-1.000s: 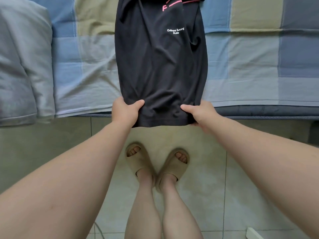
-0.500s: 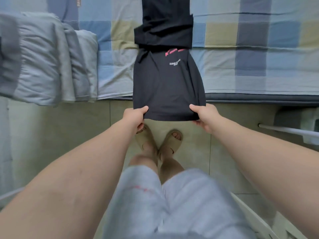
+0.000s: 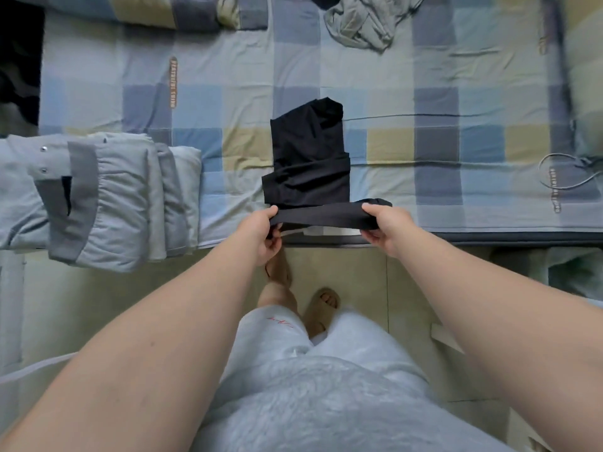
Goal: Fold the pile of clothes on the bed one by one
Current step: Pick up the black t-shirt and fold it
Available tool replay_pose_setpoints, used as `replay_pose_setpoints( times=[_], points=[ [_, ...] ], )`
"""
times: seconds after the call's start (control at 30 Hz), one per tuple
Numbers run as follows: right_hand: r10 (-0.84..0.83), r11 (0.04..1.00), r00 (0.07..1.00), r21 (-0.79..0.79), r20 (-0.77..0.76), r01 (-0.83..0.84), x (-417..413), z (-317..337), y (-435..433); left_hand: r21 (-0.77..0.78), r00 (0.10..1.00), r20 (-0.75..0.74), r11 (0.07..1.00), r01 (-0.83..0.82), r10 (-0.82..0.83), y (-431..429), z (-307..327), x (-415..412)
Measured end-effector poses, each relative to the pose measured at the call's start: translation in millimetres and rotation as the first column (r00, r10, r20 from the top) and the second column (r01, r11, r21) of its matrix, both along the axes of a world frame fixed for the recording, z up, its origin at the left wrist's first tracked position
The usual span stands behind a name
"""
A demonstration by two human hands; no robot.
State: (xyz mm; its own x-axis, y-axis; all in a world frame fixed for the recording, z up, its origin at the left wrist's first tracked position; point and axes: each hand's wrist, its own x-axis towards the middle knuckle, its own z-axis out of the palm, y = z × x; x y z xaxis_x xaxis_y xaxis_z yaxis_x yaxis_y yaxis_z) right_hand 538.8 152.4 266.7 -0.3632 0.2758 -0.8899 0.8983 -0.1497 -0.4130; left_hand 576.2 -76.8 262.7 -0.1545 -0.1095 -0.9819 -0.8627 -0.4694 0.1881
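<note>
Left hand: your left hand [image 3: 266,231] grips the left end of the lifted fold, thumb on top and fingers curled beneath.
Right hand: your right hand [image 3: 386,228] pinches the right end the same way, thumb over and fingers under.
Black shirt: the black shirt [image 3: 308,164] lies narrow and lengthwise at the middle of the bed's near edge. Its near end is raised between your hands and its far part is flat on the sheet.
Bed: the bed [image 3: 228,79] carries everything, and the raised fold hangs right above its near edge, over the floor [image 3: 359,272].
Slip risk: let either end go early and the loose cloth will likely slide off that edge and drag the flat part with it.
Skew risk: carry one hand further than the other and the fold probably lands crooked. The far end already looks bunched, so a hurried lay may trap that crease.
Folded grey stack: the folded grey stack [image 3: 107,197] sits at the near edge, left of the shirt and well apart. A wide swing of your left arm could knock it.
Crumpled grey-green garment: the crumpled grey-green garment [image 3: 362,24] waits unfolded at the far edge.
Cord: a looped cord [image 3: 561,171] lies toward the right edge, clear of the fold.
</note>
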Motion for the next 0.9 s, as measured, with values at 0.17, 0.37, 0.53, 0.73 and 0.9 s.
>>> replay_pose_setpoints(
  times=[0.17, 0.37, 0.53, 0.73, 0.9],
  points=[
    [-0.077, 0.997, 0.997, -0.024, -0.025, 0.076, -98.5, -19.9, -21.8, 0.077, 0.993, -0.038, 0.991, -0.105, 0.108, -24.1, -18.0, -107.8],
    [-0.074, 0.997, 0.996, -0.026, -0.053, 0.072, -205.1, -83.2, -41.1, 0.090, 0.985, -0.087, 0.986, -0.141, 0.149, -42.2, -77.1, -217.0],
    [0.009, 0.999, 0.996, -0.034, -0.091, -0.012, -275.5, -172.8, -48.9, 0.003, 0.978, -0.199, 0.998, -0.062, 0.061, -40.2, -160.0, -283.4],
    [0.477, 0.811, 0.868, 0.448, -0.134, -0.376, -276.5, -291.1, -17.9, -0.662, 0.887, -0.106, 0.697, 0.274, -0.449, -35.3, -278.7, -259.5],
    [0.539, 0.792, 0.838, 0.391, -0.085, -0.469, -262.6, -318.8, -0.5, -0.694, 0.807, -0.081, 0.614, 0.376, -0.585, -29.8, -305.4, -243.0]
  ],
)
